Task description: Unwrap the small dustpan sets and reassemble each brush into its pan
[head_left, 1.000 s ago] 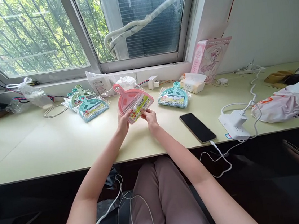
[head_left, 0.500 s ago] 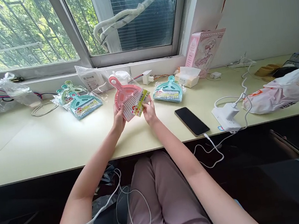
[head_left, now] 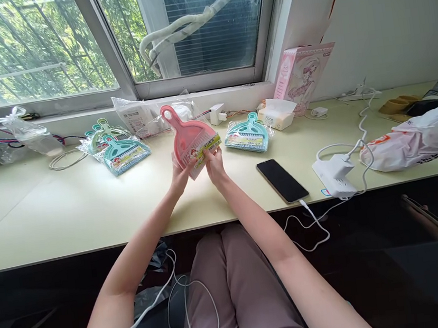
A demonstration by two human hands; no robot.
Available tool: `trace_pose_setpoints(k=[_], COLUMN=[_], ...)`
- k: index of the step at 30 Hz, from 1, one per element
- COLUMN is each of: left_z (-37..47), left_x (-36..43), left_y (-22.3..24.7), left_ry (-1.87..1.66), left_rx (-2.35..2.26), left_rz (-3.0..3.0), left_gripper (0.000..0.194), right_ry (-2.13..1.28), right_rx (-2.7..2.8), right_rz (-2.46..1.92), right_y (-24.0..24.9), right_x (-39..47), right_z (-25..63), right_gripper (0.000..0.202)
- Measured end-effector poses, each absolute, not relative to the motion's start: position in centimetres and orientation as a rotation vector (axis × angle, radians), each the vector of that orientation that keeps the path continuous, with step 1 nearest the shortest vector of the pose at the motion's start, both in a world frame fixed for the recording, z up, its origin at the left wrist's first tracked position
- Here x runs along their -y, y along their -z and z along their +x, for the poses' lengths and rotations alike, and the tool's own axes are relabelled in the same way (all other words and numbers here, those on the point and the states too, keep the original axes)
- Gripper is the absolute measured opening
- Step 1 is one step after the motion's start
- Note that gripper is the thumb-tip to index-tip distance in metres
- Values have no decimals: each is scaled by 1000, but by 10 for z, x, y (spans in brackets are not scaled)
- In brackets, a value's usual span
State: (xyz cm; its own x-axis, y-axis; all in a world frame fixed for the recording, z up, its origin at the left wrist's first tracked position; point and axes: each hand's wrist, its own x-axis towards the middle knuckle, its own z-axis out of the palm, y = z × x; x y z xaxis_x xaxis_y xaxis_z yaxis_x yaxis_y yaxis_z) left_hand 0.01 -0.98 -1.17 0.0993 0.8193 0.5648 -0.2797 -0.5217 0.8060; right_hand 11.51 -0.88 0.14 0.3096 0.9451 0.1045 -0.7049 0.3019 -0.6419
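A pink mini dustpan and brush set is held up over the desk, its handle pointing up and to the left. A yellow-green printed label card lies across its bristle end. My left hand is closed around the lower left edge of the dustpan, thumb on the front. My right hand pinches the lower right edge at the label card; the fingers behind are hidden. On the right lies a wrapped teal dustpan set, and on the left another wrapped teal dustpan set overlaps a green one.
On the desk a phone is plugged into a cable near a white power strip. A tissue pack and a pink box stand at the back right. A white plastic bag sits far right. Clear plastic packaging lies by the window.
The pink dustpan set has turned slightly, and the label card now lies flatter along its lower edge. Both hands have shifted toward its bottom, closer together.
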Motion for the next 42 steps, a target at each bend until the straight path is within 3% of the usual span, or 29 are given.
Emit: trace_pose_setpoints(k=[9, 21, 31, 35, 38, 42], left_z=[0, -1, 2, 2, -2, -6], left_x=[2, 14, 19, 23, 21, 15], left_y=[19, 8, 5, 3, 6, 11], left_ry=[-1597, -1610, -1614, -1619, -1642, -1656], left_rx=[-573, -577, -616, -651, -683, -676], left_rz=[1497, 1386, 1365, 1385, 1423, 1471], left_gripper=[85, 94, 91, 66, 60, 62], right_ry=[-1057, -1015, -1035, -1054, -1096, -1119], right_rx=[655, 797, 655, 605, 568, 540], right_rz=[-643, -649, -642, -618, -618, -606], right_y=[-1, -7, -10, -12, -13, -13], right_x=[10, 18, 20, 20, 19, 16], right_z=[122, 126, 119, 117, 118, 124], right_gripper=[66, 62, 83, 81, 84, 56])
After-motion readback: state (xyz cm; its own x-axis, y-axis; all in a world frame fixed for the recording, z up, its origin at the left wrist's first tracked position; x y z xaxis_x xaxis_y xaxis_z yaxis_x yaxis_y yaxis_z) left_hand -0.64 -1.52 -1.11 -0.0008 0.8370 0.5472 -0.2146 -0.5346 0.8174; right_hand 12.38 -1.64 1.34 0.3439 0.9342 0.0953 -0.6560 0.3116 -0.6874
